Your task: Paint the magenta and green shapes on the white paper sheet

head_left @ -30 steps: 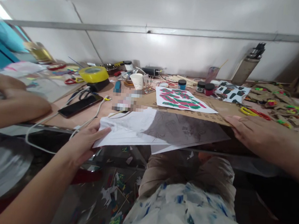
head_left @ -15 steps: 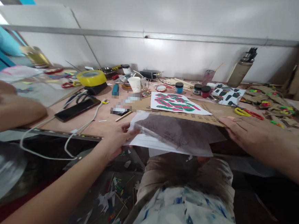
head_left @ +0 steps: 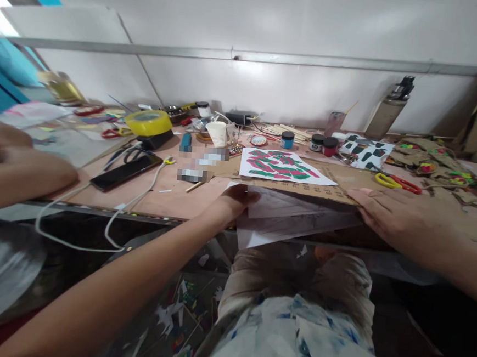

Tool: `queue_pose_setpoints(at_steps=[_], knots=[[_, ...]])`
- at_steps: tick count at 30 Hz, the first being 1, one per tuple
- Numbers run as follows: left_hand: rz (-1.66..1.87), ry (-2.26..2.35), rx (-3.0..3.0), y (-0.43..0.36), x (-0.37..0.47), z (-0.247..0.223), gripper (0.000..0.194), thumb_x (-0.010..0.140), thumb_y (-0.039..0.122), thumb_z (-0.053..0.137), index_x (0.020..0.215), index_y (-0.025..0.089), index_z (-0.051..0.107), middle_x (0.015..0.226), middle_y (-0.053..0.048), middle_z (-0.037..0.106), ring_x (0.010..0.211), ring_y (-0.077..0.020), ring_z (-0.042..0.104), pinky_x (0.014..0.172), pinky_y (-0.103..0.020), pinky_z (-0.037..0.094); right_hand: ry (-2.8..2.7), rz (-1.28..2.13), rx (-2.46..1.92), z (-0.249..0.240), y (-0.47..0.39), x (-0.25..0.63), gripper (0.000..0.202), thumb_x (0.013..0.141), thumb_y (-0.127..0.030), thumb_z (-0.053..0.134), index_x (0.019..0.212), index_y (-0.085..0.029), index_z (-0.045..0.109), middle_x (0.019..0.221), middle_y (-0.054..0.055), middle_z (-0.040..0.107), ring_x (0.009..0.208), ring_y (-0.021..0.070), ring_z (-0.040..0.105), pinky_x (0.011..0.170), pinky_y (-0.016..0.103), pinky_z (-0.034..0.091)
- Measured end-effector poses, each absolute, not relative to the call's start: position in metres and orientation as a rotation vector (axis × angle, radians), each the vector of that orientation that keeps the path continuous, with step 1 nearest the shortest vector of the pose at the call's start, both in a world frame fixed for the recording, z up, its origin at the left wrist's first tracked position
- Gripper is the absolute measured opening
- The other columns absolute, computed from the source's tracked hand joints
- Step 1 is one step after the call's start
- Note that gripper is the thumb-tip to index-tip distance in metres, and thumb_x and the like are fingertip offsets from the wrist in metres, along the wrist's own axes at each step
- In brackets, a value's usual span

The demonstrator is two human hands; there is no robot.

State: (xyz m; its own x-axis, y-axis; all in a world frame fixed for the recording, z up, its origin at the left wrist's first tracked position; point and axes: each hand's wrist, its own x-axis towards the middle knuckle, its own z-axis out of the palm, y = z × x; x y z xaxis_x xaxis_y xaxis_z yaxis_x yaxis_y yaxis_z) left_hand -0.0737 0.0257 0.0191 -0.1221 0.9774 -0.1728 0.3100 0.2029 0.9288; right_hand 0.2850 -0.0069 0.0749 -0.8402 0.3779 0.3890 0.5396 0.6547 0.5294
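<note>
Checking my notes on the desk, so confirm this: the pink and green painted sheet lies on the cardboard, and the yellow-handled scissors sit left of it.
Not quite. The head view shows the painted sheet on the cardboard, but the yellow-handled scissors sit to its right, just beyond the right hand.

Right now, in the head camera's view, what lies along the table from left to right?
Black phone → yellow tape roll → white paper cup → pink-and-green painted sheet → red-lidded paint jar → yellow-handled scissors → grey water bottle.
</note>
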Motion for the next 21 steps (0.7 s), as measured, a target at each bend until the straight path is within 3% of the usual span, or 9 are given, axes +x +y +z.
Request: queue_pose_setpoints(at_steps=[2,5,7,9,14,17,21], knots=[[0.892,1.697,1.429,0.015,-0.081,0.023,0.02,0.073,0.03,0.086,0.079,0.022,0.069,0.084,-0.006,0.075,0.091,-0.03,0.074,0.081,-0.037,0.062,-2.627,-0.949,-0.733,0.075,-0.008,0.284,0.041,0.107,-0.014,0.039,0.133,-0.012,0.071,0.12,0.016,0.081,0.106,0.0283,0.077,0.097,0.042,0.06],[1.002,1.776,1.742,-0.016,-0.096,0.017,0.043,0.076,0.045,0.086,0.108,0.02,0.074,0.119,-0.013,0.073,0.115,-0.0325,0.07,0.1,-0.045,0.059,-2.618,-0.975,-0.673,0.075,-0.01,0.283,0.038,0.106,-0.012,0.043,0.128,-0.004,0.072,0.116,0.02,0.081,0.1,0.0303,0.078,0.093,0.042,0.059],[0.963,1.74,2.023,-0.038,-0.102,0.006,0.063,0.074,0.049,0.089,0.127,0.021,0.07,0.138,-0.017,0.066,0.134,-0.0364,0.061,0.114,-0.055,0.051,-2.605,-0.971,-0.663,0.075,-0.011,0.281,0.037,0.106,-0.013,0.044,0.127,-0.004,0.073,0.115,0.02,0.081,0.099,0.0301,0.078,0.093,0.042,0.059],[0.768,1.621,2.292,-0.053,-0.101,-0.006,0.07,0.072,0.049,0.094,0.132,0.024,0.069,0.147,-0.018,0.062,0.14,-0.0394,0.057,0.118,-0.061,0.047,-2.6,-0.962,-0.675,0.074,-0.011,0.28,0.039,0.107,-0.013,0.04,0.127,-0.007,0.073,0.114,0.019,0.081,0.099,0.0297,0.077,0.093,0.042,0.058],[0.546,1.45,2.579,-0.047,-0.095,-0.01,0.03,0.09,0.018,0.073,0.119,0.019,0.078,0.123,-0.016,0.078,0.121,-0.0326,0.071,0.108,-0.05,0.058,-2.586,-0.934,-0.66,0.072,-0.013,0.279,0.038,0.106,-0.012,0.043,0.132,-0.01,0.071,0.113,0.016,0.082,0.097,0.0271,0.077,0.091,0.039,0.058],[0.568,1.352,2.503,-0.029,-0.101,0.001,0.03,0.095,0.019,0.064,0.12,0.022,0.082,0.12,-0.013,0.081,0.116,-0.0281,0.075,0.106,-0.043,0.06,-2.587,-0.877,-0.691,0.072,-0.014,0.282,0.044,0.105,-0.013,0.045,0.143,-0.011,0.066,0.117,0.016,0.081,0.102,0.0292,0.077,0.093,0.042,0.058],[0.541,1.312,2.475,-0.008,-0.116,0.012,0.033,0.099,0.023,0.058,0.115,0.028,0.086,0.125,-0.009,0.082,0.12,-0.026,0.075,0.109,-0.039,0.058,-2.585,-0.912,-0.72,0.074,-0.016,0.283,0.042,0.107,-0.014,0.042,0.138,-0.012,0.07,0.114,0.016,0.082,0.099,0.0286,0.077,0.092,0.041,0.058]])
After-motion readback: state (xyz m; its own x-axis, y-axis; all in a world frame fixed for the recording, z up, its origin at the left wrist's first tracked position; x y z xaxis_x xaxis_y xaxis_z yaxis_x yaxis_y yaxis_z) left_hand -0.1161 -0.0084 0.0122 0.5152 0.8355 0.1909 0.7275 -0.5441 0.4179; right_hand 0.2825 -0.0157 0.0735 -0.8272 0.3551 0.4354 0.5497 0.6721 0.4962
